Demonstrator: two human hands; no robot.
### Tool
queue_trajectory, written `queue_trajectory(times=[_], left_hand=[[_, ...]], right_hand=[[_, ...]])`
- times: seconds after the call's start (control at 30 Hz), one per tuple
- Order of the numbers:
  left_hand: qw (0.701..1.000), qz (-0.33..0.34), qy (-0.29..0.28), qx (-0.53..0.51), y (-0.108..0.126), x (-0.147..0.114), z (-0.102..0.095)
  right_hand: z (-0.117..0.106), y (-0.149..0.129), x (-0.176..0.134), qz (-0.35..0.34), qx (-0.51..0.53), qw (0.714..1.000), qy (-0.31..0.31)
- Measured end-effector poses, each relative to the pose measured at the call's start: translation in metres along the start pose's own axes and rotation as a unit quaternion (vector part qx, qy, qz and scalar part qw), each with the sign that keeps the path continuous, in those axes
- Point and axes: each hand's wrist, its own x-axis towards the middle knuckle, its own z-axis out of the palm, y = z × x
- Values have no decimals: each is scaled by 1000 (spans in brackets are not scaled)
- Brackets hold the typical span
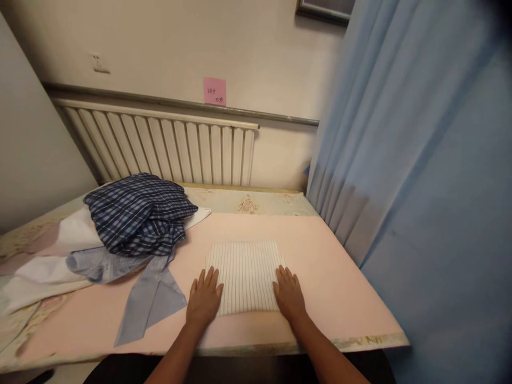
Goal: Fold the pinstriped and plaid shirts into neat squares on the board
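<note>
A white cloth with thin dark stripes lies flat in a rough rectangle on the pink table cover, its stripes running away from me. My left hand rests palm down on its left edge, fingers stretched out and slightly spread. On the opposite edge my right hand lies flat in the same way, fingers pointing forward. Neither hand grips anything. What kind of garment or cloth it is, I cannot tell.
To the left is a heap of clothes: a dark blue plaid garment on top, white and grey-blue garments beneath. A blue curtain hangs along the right. Behind the table stand a white radiator and a wall with a pink note.
</note>
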Motion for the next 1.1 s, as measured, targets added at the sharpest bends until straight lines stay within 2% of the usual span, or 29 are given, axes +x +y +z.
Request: queue_trajectory(times=[0.37, 0.5, 0.6, 0.67, 0.77, 0.87, 0.97, 1.1], left_hand=[[1000, 5, -8, -20, -15, -10, -1], [999, -31, -4, -12, -11, -5, -6], [999, -38, 37, 11, 7, 4, -15], [998, 5, 58, 12, 27, 13, -20], [995, 85, 43, -15, 62, 29, -18], [992, 119, 9, -28, 87, 49, -7], [994, 111, -2, -23, 95, 72, 5], [996, 89, -5, -18, 90, 101, 13]], right_hand=[[7, 12, -18, -38, -4, 999, 37], [11, 15, -21, -37, 0, 998, 56], [13, 15, -21, -37, -4, 998, 54], [13, 15, -20, -37, -4, 998, 54], [12, 14, -19, -38, -1, 998, 56], [13, 15, -18, -40, 1, 998, 58], [17, 18, -17, -43, 2, 997, 62], [24, 20, -16, -42, 7, 997, 58]])
